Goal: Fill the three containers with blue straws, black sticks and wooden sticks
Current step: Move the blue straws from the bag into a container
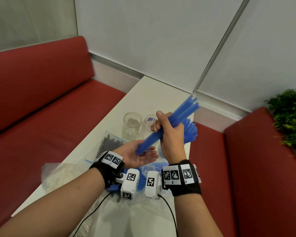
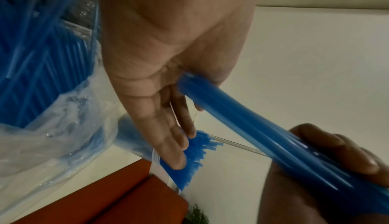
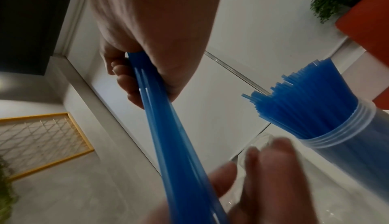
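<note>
Hands [image 1: 171, 134] on blue straws [image 1: 181, 115], labels unreadable

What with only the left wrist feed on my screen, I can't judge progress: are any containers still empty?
Observer: Yes. The head view shows a clear jar and a labelled jar standing on the table, both apparently empty.
Operator: Where are the black sticks?
Observer: In a zip bag lying on the table, nearer the person than the jars, close to the left hand.
Operator: And the bundle's far end?
Observer: Above the right hand, the blue straws fan apart slightly.
</note>
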